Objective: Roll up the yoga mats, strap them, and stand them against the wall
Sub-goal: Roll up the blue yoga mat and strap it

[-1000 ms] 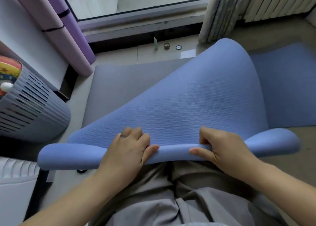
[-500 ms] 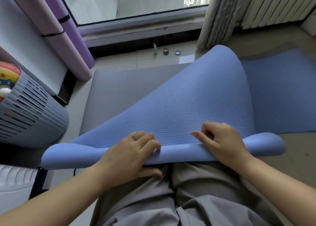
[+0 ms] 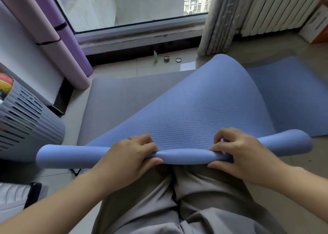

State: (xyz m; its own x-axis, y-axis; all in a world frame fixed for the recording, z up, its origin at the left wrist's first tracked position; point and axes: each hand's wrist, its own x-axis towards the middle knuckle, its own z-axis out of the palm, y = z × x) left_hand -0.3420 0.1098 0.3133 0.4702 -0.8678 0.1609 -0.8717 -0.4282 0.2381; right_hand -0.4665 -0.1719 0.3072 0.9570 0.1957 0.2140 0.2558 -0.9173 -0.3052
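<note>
A blue yoga mat (image 3: 191, 113) rises from the floor toward me, its near end curled into a thin roll (image 3: 184, 156) across my lap. My left hand (image 3: 131, 157) grips the roll left of centre, fingers over the top and thumb beneath. My right hand (image 3: 239, 154) grips it right of centre the same way. A grey mat (image 3: 120, 99) lies flat on the floor under the blue one. Two rolled mats, a pink one (image 3: 53, 44) and a purple one (image 3: 71, 38), each with a black strap, lean against the wall at the left.
A white slatted basket (image 3: 26, 120) stands at the left. A black strap (image 3: 75, 171) lies on the floor under the roll's left end. Small items (image 3: 166, 58) sit by the window sill. A curtain (image 3: 218, 19) and radiator (image 3: 276, 8) stand at the back right.
The near edge of the blue mat has been curled over into a tighter roll. Both hands have shifted from pinching the edge to wrapping round the roll.
</note>
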